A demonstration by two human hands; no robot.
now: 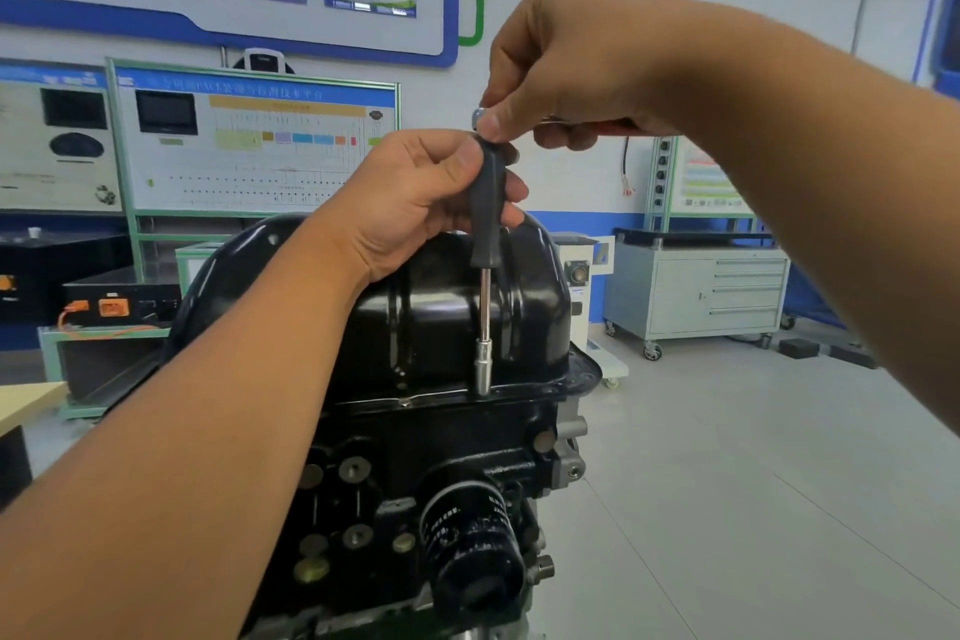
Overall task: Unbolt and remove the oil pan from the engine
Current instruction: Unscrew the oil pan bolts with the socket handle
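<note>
Scene: a training workshop seen from the head camera, two bare forearms reaching forward over an upturned engine.
Engine block (pixel 441 457): black, in the lower middle, with round plugs and bolt heads on its near face.
Oil pan (pixel 431 317): glossy black pressed steel, seated on top of the block, its flange lying along the block's upper edge.
Oil filter (pixel 475 551): black canister jutting toward the camera from the block; it carries white lettering, too blurred to read.
Nut driver (pixel 487 203): dark grey handle, bright steel shaft, standing upright.
Socket (pixel 483 366): at the shaft's lower end, touching the pan flange on the near right edge.
Left hand (pixel 415 198): fingers and thumb curled around the driver's handle, clamped on it.
Right hand (pixel 566 68): above the left, thumb and fingers closed around a ratchet wrench.
Ratchet wrench (pixel 587 124): red handle mostly hidden in the palm, silver head showing at the thumb tip, right at the top of the driver's handle.
Display boards (pixel 254 146): on the far wall, blue headers with Chinese writing, not legible.
Tool cabinet (pixel 696 291): grey, on castors, at right on the pale floor.
</note>
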